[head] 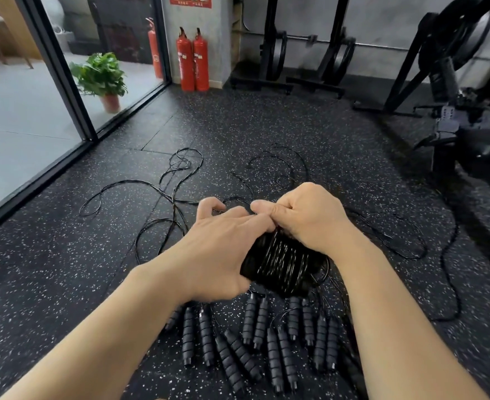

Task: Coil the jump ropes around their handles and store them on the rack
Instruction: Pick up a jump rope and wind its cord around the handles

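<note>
Above the floor, my left hand (223, 249) grips the coiled bundle (284, 264); right hand (307, 215) fingers pinch the cord. Risk: slackened tension lets wraps spring loose over remaining handles (255, 342).

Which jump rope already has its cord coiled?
The bundle held between both hands: cord wraps its handles. The handle pairs on the floor below trail loose cords.

text: none legible | red wall sign (190, 1): blurred | extinguisher labels (183, 56): too small to read
</note>
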`<control>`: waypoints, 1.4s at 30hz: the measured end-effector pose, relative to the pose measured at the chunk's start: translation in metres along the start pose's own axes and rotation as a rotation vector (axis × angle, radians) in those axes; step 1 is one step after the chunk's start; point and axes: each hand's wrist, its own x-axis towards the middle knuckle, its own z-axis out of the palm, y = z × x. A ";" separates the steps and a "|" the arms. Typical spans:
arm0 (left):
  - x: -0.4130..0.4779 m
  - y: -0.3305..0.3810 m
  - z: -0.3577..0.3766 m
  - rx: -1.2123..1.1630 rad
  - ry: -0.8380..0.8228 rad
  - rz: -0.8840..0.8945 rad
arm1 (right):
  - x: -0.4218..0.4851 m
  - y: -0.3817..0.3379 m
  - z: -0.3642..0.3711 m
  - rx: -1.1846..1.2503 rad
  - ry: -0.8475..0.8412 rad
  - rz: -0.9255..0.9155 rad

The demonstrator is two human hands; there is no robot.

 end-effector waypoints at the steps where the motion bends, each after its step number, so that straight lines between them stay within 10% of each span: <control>1: 0.000 0.001 0.000 -0.013 0.002 0.009 | 0.000 0.004 0.000 0.039 -0.021 0.008; 23: -0.004 -0.017 -0.003 -0.681 0.167 -0.134 | -0.007 0.019 0.032 0.894 -0.140 0.258; 42: 0.000 -0.042 -0.008 -0.687 0.234 -0.580 | -0.003 -0.012 0.046 0.293 -0.113 0.146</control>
